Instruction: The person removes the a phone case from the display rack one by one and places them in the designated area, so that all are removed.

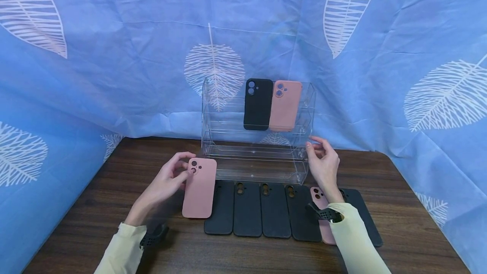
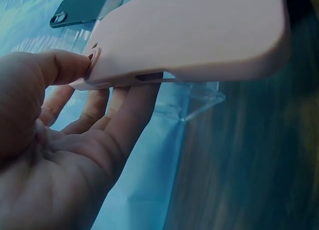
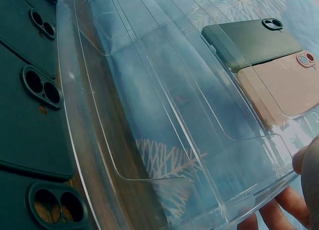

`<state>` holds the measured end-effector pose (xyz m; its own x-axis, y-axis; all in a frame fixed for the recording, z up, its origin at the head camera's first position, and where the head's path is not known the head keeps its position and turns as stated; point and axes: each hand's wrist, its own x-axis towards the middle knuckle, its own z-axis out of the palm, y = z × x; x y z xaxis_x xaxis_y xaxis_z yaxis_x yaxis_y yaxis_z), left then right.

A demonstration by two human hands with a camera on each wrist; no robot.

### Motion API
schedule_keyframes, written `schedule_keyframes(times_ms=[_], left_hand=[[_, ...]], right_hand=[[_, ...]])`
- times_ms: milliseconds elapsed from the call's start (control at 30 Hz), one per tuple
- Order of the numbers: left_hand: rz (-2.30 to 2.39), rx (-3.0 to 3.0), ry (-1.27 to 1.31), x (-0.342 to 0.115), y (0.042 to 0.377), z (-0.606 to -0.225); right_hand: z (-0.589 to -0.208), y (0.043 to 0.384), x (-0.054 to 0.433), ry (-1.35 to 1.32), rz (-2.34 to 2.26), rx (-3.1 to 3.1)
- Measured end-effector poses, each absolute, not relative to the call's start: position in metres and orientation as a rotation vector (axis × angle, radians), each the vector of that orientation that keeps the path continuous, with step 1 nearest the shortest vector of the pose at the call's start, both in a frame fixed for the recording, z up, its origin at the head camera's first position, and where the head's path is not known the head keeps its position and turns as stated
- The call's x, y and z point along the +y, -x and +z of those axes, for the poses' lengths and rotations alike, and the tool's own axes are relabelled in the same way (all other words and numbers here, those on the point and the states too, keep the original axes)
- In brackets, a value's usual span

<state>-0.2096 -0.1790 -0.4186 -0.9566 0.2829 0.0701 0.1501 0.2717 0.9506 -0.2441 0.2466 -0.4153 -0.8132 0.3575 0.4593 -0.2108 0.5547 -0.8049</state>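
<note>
My left hand [image 1: 164,183] grips a pink phone case [image 1: 201,193] by its upper left edge, thumb beside the camera ring and fingers behind it. The case is upright, back facing me, and overlaps the leftmost black phone case [image 1: 222,215] in the head view. My right hand [image 1: 324,165] holds the right side panel of a clear tiered display rack [image 1: 253,152], with the thumb at the front edge and fingers outside. On the rack's upper tier, a black phone case [image 1: 258,109] and a pink phone case [image 1: 286,107] stand side by side.
Several black phone cases [image 1: 275,217] lie in a row before the rack. My right forearm passes over another pink phone case [image 1: 318,198], partly hiding it, beside a black case [image 1: 367,219] at the right end. A blue leaf-print cloth [image 1: 152,54] hangs behind the wooden table [image 1: 407,206].
</note>
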Motion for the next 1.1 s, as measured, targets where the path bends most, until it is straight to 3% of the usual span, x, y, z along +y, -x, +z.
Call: schedule_keyframes(times_ms=[1100], left_hand=[[1.490, 2.436, -0.383, -0.207, 0.206, -0.444]], right_hand=[[-0.414, 0.244, 0.246, 0.145, 1.248, -2.204]])
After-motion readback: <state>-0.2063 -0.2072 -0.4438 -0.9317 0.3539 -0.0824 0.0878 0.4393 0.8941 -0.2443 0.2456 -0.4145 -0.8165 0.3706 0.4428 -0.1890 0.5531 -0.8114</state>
